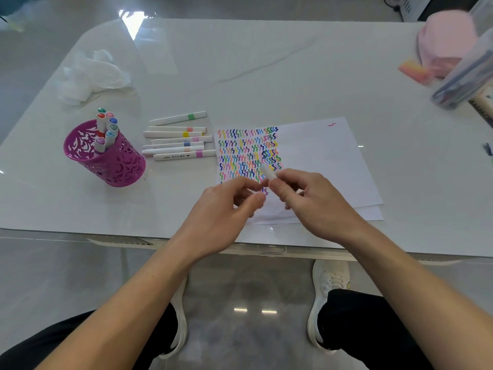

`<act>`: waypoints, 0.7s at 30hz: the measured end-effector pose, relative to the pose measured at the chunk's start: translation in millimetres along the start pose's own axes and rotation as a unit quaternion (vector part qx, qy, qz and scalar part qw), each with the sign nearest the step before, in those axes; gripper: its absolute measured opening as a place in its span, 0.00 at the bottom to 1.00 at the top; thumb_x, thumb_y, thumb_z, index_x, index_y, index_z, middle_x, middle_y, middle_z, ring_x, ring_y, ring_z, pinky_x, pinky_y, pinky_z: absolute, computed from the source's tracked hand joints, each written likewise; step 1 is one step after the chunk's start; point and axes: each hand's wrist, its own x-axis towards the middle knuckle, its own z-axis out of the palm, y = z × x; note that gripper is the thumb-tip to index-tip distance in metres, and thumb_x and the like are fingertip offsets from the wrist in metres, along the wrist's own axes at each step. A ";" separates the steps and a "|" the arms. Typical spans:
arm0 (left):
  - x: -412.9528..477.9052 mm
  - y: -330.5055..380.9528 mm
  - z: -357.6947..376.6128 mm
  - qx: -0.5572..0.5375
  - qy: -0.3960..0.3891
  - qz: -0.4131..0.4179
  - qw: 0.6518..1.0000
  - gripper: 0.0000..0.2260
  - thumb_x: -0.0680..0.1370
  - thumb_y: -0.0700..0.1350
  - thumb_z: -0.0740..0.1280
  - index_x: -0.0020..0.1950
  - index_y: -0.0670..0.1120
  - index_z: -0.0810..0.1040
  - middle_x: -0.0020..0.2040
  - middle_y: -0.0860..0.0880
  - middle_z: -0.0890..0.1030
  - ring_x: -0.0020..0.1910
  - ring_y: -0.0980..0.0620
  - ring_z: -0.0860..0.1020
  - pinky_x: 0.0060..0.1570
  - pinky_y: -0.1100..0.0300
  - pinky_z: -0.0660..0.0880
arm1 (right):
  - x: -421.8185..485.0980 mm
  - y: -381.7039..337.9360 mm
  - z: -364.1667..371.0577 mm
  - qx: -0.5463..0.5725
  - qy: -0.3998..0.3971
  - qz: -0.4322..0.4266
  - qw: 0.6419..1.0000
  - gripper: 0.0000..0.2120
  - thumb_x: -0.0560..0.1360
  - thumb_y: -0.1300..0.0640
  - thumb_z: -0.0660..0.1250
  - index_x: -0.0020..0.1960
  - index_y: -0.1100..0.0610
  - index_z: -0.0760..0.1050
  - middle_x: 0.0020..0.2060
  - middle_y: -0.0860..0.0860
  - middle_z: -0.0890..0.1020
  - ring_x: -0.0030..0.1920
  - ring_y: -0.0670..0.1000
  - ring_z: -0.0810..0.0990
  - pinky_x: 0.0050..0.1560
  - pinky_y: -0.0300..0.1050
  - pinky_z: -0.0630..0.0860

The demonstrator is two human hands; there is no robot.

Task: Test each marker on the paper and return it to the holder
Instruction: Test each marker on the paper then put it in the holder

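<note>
Just over the paper (320,161), the right hand (312,198) grips a white marker (268,172); the left hand (221,209) curls beside it, contents unclear. Left of the paper lie loose markers (176,142), then the holder (112,164).

Magenta cut-out holder (106,158), white markers (177,141) with coloured bands, multicoloured squiggle rows on white paper (320,156)

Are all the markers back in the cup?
No: several markers lie on the table beside the cup, and the right hand holds another.
</note>
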 end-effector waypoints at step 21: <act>2.8 -9.3 3.0 0.208 -0.013 0.144 0.968 0.12 0.84 0.51 0.58 0.61 0.50 0.79 0.47 0.53 0.78 0.44 0.53 0.74 0.42 0.62 0.67 | -0.9 7.0 -1.4 -0.229 -0.049 -0.128 0.964 0.19 0.82 0.39 0.59 0.46 0.53 0.77 0.32 0.44 0.74 0.33 0.49 0.72 0.36 0.51 0.73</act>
